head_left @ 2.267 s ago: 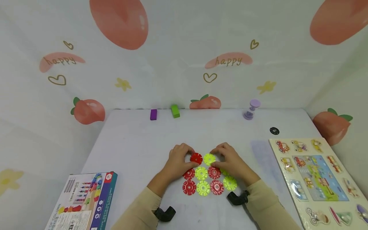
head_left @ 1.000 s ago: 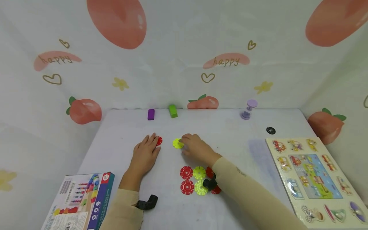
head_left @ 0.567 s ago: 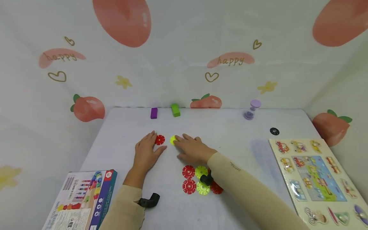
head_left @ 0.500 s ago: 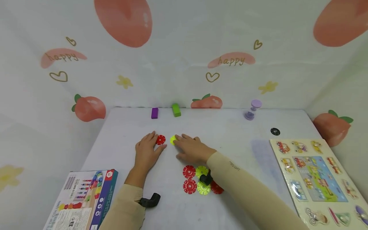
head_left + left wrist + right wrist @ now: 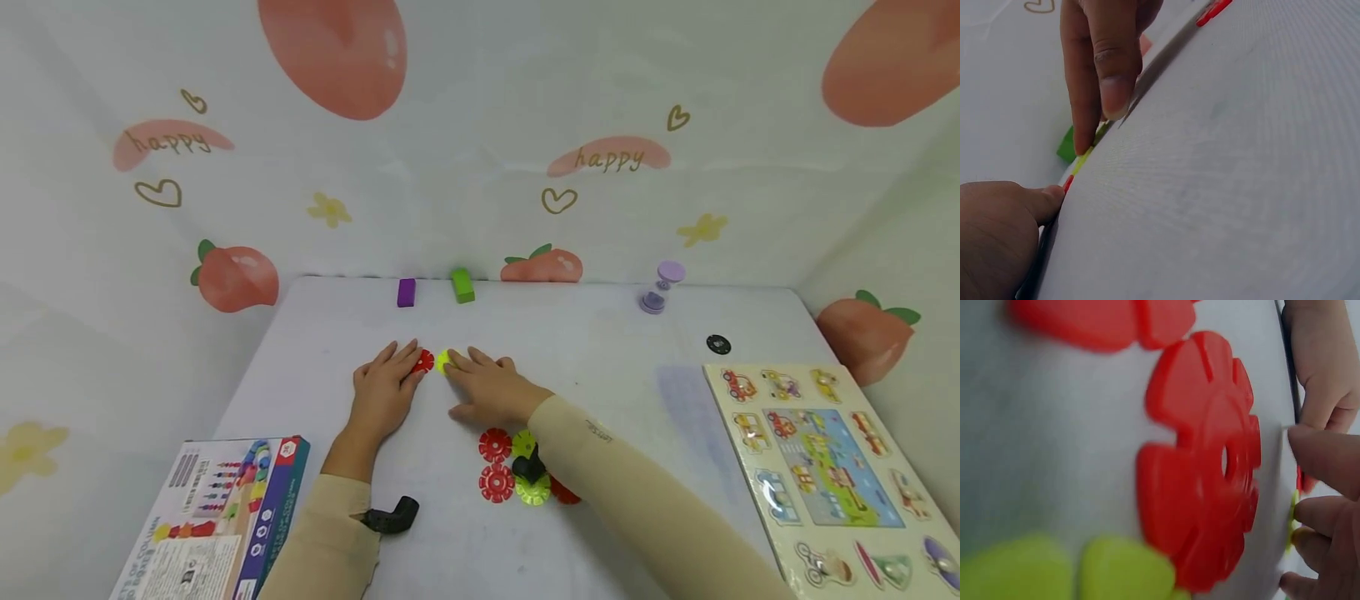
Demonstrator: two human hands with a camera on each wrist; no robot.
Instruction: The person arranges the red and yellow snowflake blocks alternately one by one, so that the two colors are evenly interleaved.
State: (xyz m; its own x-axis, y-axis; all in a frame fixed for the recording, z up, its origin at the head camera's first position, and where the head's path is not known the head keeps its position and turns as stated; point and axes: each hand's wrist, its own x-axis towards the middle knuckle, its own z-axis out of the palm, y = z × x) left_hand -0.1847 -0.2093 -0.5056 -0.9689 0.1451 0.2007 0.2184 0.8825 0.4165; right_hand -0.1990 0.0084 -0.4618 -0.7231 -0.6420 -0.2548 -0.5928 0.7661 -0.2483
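Two notched, flower-shaped plastic discs lie almost edge to edge toward the back of the white table, a red disc on the left and a yellow disc on the right. My left hand lies with extended fingertips over the red disc's left side. From the right, my right hand rests its outstretched fingers on the yellow disc, covering part of it. In the left wrist view, fingertips of the right hand press down on the yellow disc, and the left hand touches the red edge.
Nearer me sit two rows of red discs and yellow discs, partly under the right sleeve. A toy box stands left, a wooden vehicle puzzle right. Behind are a purple block, green block, hourglass and black chip.
Both hands moved from the disc rows to the back left, and the red and yellow discs went there from the top row. Most recently the two discs slid closer together.
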